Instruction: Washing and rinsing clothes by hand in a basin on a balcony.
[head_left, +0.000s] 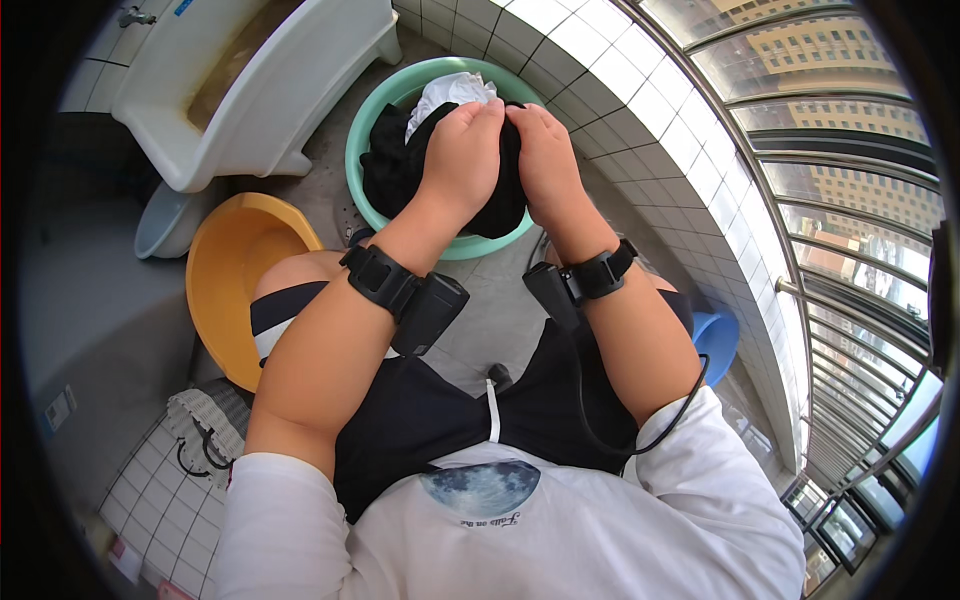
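Note:
A round green plastic basin (358, 187) stands on the floor in front of my knees. Black cloth (390, 172) fills much of it, with a crumpled white cloth (450, 90) at its far side. Above the basin my left hand (463, 146) grips the black cloth with thumb and fingers pressed together. Close beside it, on the right, my right hand (541, 154) pinches the same cloth. The hands' far ends nearly meet, and the cloth hangs down between them. Part of the cloth behind my hands is hidden.
An orange basin (217, 292) is beside my left knee, with a pale blue basin (161, 221) behind it. A white washtub (247, 112) stands far left. A white woven basket (187, 412) lies lower left. On the right are a blue basin (716, 341) and a tiled wall (645, 150) under barred windows.

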